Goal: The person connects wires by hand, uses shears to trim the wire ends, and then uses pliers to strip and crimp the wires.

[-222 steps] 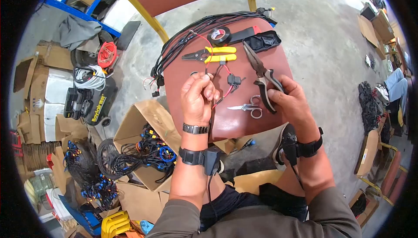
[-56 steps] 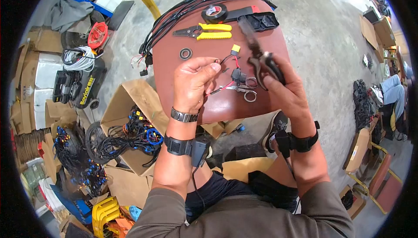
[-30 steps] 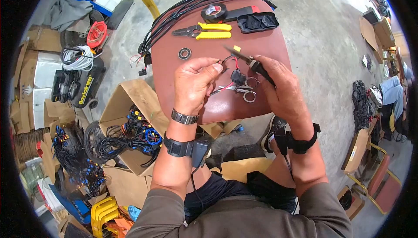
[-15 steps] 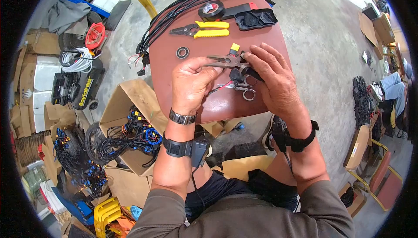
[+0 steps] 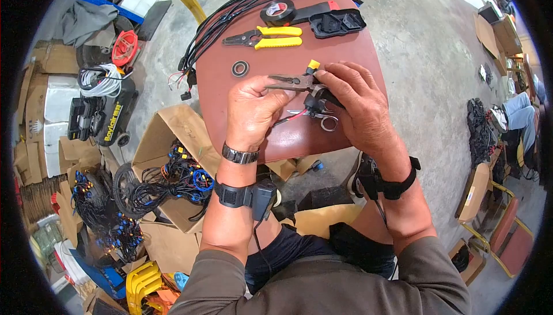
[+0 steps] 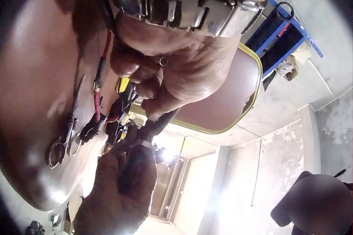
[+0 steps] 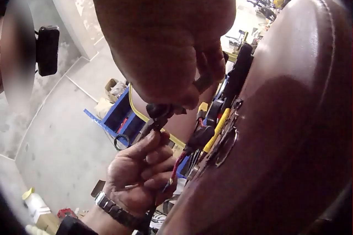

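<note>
My left hand (image 5: 249, 112) pinches a thin wire between thumb and fingers, over a brown chair seat (image 5: 219, 116). In my right hand (image 5: 362, 106) is a pair of long-nosed pliers (image 5: 300, 83), its handles gripped and its nose pointing left. The plier jaws are parted and reach right to the left fingertips, which largely hide the wire end. A yellow connector (image 5: 313, 65) and a black block (image 5: 313, 105) belong to the red-and-black wiring just beneath the pliers. Red wire (image 6: 97, 101) runs from the block toward my left hand in the left wrist view. Scissors (image 5: 329, 124) lie by the block.
Yellow-handled wire strippers (image 5: 279, 42), a ring-shaped bearing (image 5: 240, 68), black tape (image 5: 277, 12) and a black tray (image 5: 337, 23) lie on the seat. A cable bundle (image 5: 230, 22) curves along its far edge. A cardboard box (image 5: 167, 125) of wiring stands at the left.
My right hand has swung the pliers from pointing away to pointing left and brought the nose to the left fingertips. In the last half second both hands barely moved.
</note>
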Demonstrator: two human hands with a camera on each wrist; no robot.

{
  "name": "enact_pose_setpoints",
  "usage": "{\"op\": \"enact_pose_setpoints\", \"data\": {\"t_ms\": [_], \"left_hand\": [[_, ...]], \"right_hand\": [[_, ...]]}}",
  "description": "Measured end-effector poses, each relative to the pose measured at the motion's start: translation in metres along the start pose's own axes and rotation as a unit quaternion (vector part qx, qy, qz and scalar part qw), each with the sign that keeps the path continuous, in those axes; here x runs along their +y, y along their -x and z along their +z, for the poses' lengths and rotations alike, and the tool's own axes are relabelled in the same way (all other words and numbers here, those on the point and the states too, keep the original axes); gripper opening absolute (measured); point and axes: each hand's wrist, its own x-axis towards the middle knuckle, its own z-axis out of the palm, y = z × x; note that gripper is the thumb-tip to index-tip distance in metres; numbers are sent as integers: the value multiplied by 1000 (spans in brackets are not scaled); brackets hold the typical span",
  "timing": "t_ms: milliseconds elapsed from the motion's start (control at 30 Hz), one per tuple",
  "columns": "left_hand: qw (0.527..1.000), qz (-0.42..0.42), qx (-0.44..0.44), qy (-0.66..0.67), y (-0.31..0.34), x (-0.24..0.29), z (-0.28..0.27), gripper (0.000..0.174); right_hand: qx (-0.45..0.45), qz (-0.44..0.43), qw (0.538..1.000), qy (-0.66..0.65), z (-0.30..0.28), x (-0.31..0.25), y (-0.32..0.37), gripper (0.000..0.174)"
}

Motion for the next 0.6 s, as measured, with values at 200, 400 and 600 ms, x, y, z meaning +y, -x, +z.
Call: {"op": "enact_pose_setpoints", "data": {"t_ms": [200,400,600], "left_hand": [[1000,-1,-15,-25,-2,1,-1,18],[1000,-14,-24,0,-2,-2,0,8],[999,-21,-26,-2,0,-1,3,3]], "right_hand": [[-4,2,1000,-16,1,4,2,48],[-51,77,987,-131,-4,3,4,45],[-103,121,958,-237,-9,10,9,44]]}}
